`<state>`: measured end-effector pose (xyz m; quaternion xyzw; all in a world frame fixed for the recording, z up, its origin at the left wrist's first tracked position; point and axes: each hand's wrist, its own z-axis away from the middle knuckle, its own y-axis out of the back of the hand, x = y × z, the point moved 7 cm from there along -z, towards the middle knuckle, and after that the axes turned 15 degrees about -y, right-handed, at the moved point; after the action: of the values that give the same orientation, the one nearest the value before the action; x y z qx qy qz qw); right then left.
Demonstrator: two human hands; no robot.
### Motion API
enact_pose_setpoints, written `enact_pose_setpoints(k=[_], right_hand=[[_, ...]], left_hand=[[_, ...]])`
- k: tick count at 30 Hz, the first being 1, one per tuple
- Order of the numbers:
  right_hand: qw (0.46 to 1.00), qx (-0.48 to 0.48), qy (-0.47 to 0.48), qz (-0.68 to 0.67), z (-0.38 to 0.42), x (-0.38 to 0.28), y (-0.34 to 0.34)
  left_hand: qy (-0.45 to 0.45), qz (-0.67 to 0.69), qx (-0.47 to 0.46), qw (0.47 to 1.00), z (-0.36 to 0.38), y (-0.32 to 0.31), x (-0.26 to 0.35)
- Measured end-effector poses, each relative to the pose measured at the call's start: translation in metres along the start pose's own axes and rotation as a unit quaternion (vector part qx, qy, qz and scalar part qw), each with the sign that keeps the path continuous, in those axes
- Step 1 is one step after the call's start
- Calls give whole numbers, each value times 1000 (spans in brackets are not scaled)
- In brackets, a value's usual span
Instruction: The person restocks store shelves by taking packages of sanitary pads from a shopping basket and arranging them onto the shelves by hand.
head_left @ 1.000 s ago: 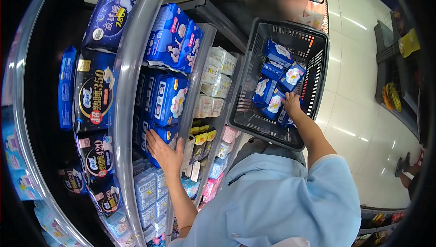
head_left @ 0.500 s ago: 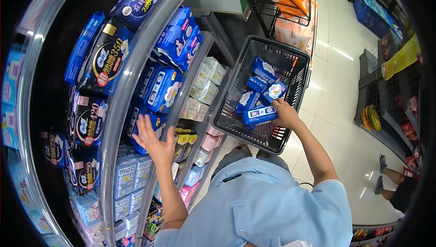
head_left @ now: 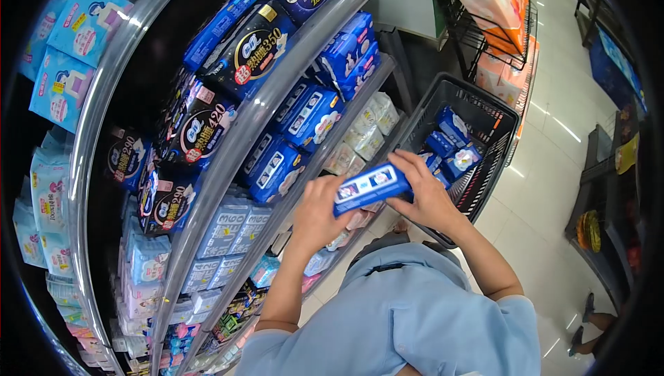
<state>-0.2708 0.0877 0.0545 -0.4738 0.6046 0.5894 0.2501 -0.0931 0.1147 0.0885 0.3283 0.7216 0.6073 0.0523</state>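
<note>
A blue package with a white strip (head_left: 372, 187) is held between my two hands, in front of the shelf edge and left of the basket. My left hand (head_left: 319, 211) grips its left end. My right hand (head_left: 423, 196) has its fingers on the right end. Several blue packages (head_left: 462, 159) lie in the black basket (head_left: 492, 110). On the shelf to the left of my hands sit similar blue packages (head_left: 277, 171).
Curved shelf rails (head_left: 270, 92) run down the left side, with black packages (head_left: 256, 51) and light blue packs (head_left: 232, 227) behind them. A wire rack with orange bags (head_left: 491, 3) stands beyond the basket. At the lower right, a person's legs (head_left: 588, 331) show.
The blue package has come up out of the basket in my right hand. My left hand has moved from the shelf onto its other end. The view has shifted left.
</note>
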Motion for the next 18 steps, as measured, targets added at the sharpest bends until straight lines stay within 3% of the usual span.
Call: enact_pose_setpoints(k=[4,6,9,11,16,18], right_hand=[[998,23,-15,-54,-2,9,-4],[996,6,-51,-72,1,20,-10],[995,12,-77,-69,10,41,-21],[993,8,-102,-61,18,52,-25],[990,35,-133,-43,41,79,-32],[987,40,-151,-36,50,88,-31]], left_hand=[[39,-70,110,991,10,42,-28],[85,-34,167,982,20,52,-60],[216,196,220,931,27,45,-106],[278,350,228,865,23,36,-123],[343,479,254,767,11,31,-156],[329,478,277,766,2,39,-169]])
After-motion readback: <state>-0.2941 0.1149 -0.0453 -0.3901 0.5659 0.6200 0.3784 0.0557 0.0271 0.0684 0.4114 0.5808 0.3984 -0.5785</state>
